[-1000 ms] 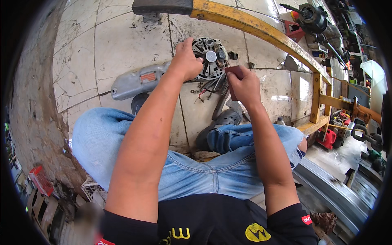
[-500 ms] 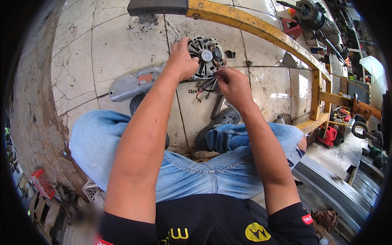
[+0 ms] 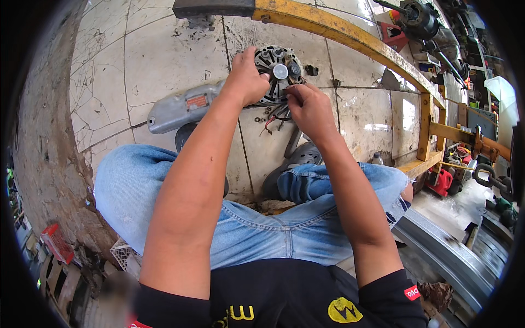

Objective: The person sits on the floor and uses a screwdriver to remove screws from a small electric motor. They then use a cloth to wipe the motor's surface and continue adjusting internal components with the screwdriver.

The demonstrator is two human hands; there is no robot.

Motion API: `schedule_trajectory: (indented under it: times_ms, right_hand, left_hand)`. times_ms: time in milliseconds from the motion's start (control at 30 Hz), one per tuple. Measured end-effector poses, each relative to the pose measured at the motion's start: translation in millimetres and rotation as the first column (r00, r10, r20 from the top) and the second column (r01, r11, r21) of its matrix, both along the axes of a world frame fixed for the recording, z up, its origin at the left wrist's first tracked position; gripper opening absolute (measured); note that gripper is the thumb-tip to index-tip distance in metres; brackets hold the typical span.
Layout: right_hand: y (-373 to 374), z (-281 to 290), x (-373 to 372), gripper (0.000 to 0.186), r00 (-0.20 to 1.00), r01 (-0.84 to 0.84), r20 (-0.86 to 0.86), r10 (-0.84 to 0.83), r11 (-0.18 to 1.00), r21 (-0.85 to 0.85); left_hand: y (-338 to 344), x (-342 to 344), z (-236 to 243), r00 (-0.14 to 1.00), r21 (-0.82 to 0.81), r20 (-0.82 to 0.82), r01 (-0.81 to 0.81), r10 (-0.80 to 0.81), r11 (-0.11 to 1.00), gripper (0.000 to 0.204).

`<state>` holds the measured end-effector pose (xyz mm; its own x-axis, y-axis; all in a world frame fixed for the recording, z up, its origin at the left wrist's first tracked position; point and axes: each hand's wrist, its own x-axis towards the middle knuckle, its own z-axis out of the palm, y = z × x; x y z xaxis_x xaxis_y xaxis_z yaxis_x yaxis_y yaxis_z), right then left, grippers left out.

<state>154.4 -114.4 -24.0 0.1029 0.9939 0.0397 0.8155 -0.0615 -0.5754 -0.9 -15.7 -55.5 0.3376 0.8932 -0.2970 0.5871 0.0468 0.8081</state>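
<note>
A round, slotted metal alternator [image 3: 280, 71] stands on the tiled floor in front of me, its end with a pale central cap facing up. My left hand [image 3: 247, 78] is closed round its left edge, the thumb lying over the slots. At the alternator's lower right side my right hand [image 3: 310, 109] has thumb and forefinger pinched together; what is between the fingertips is too small to tell. Dark and red wires [image 3: 280, 113] trail out just below that pinch. Several small nuts [image 3: 264, 115] lie on the floor beside the wires.
A grey metal cover with a red label [image 3: 178, 111] lies left of the alternator. Beyond, a yellow steel beam [image 3: 333, 30] crosses the floor toward a yellow frame [image 3: 424, 131] at right. A small black part [image 3: 311, 70] lies nearby. A tool handle [image 3: 293, 142] lies by my shoe.
The right fingertips have shifted slightly left and up along the alternator's lower edge. The left hand keeps its hold; the whole view has moved a little.
</note>
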Motion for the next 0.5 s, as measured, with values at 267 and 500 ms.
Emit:
schedule_trajectory:
  times_ms: [267, 500]
  right_hand:
    - [0, 0, 2, 0.013, 1.0, 0.01, 0.006, -0.01, 1.0, -0.012]
    - [-14, 1, 3, 0.013, 0.999, 0.032, -0.028, -0.033, 0.998, -0.052]
  left_hand:
    - [2, 1, 4, 1.0, -0.069, -0.021, 0.006, -0.007, 0.998, 0.076]
    - [1, 1, 10, 1.0, -0.096, -0.02, 0.007, -0.009, 0.995, 0.077]
